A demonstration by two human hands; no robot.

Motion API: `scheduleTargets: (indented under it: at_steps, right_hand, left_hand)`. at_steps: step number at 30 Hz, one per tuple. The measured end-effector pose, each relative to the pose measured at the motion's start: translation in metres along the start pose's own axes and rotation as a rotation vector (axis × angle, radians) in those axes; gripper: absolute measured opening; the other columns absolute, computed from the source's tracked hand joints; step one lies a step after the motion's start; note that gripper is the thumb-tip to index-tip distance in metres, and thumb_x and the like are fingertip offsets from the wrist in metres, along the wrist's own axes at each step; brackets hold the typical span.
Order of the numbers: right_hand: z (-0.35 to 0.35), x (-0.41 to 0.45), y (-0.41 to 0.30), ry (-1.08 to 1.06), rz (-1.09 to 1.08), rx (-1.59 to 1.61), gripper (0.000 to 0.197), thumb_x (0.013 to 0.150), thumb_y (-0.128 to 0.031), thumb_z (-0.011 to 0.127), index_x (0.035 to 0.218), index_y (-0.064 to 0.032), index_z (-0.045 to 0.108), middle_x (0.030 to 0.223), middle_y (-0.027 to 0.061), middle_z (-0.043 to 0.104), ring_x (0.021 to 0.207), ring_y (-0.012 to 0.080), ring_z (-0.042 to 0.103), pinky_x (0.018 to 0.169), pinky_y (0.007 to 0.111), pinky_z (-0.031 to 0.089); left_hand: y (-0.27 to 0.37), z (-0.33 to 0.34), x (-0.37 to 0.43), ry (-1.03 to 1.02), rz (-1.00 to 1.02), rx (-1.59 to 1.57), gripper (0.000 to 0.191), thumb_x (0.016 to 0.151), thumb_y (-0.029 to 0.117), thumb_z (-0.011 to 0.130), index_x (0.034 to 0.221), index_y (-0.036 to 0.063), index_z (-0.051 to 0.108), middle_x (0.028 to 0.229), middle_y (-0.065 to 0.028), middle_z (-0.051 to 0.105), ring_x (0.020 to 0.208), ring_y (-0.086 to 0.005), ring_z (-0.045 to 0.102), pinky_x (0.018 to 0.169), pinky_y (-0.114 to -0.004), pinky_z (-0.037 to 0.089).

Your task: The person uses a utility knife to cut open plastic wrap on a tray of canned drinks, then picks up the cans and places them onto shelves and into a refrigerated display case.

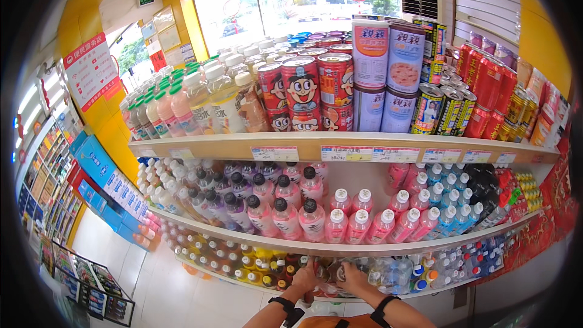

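Both my hands reach into the lowest shelf [268,288], among bottles lying or standing close together. My left hand [304,279] is beside dark-drink bottles [290,269], its fingers partly hidden, so its hold is unclear. Curled around the top of a dark bottle [340,274] is my right hand [356,280], a short way to the right. Clear plastic bottles [394,275], some apparently wrapped in film, lie just right of that hand. Black bands circle both wrists.
Above my hands, the middle shelf [346,248] carries pink bottles [358,227], black-capped bottles [310,221] and blue bottles [461,216]. Drink cans [300,82] and bottles crowd the top shelf [227,146]. A wire rack [91,282] stands on the tiled floor at left.
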State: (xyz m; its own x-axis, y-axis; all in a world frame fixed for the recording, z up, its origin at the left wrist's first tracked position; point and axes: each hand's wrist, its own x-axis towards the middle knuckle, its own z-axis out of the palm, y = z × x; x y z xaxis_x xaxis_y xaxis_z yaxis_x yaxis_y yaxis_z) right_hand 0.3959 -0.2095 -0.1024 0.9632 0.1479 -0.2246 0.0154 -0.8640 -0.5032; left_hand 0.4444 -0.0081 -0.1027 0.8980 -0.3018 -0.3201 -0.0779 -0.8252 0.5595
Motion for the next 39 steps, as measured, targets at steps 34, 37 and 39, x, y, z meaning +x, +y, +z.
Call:
scheduleTargets:
  at_steps: [34,37,39]
  right_hand:
    - [-0.282,-0.739,0.071,1.77,1.29,-0.296,0.078,0.066,-0.042,0.076,0.12,0.0079,0.047,0.102,0.0235,0.063,0.093,0.0296,0.065,0.074,0.038,0.054]
    - [-0.32,-0.739,0.132,1.706,1.315,-0.482,0.073,0.064,-0.041,0.074,0.114,0.0057,0.048,0.101,0.0263,0.062,0.096,0.0381,0.063,0.083,0.042,0.051]
    - [-0.338,-0.739,0.163,1.675,1.389,-0.487,0.067,0.065,-0.037,0.074,0.111,0.0033,0.047,0.101,0.0271,0.061,0.097,0.0402,0.062,0.083,0.044,0.051]
  left_hand:
    - [0.141,0.073,0.021,0.014,0.411,0.148,0.075,0.07,0.045,0.074,0.124,0.0019,0.046,0.107,-0.022,0.062,0.091,-0.038,0.064,0.075,-0.049,0.052]
    - [0.147,0.071,0.021,0.023,0.396,0.147,0.074,0.07,0.045,0.073,0.124,0.0022,0.046,0.107,-0.0217,0.062,0.09,-0.038,0.064,0.075,-0.049,0.052]
    - [0.15,0.072,0.019,0.028,0.385,0.14,0.073,0.07,0.044,0.073,0.124,0.0025,0.046,0.106,-0.0215,0.062,0.09,-0.038,0.064,0.075,-0.049,0.052]
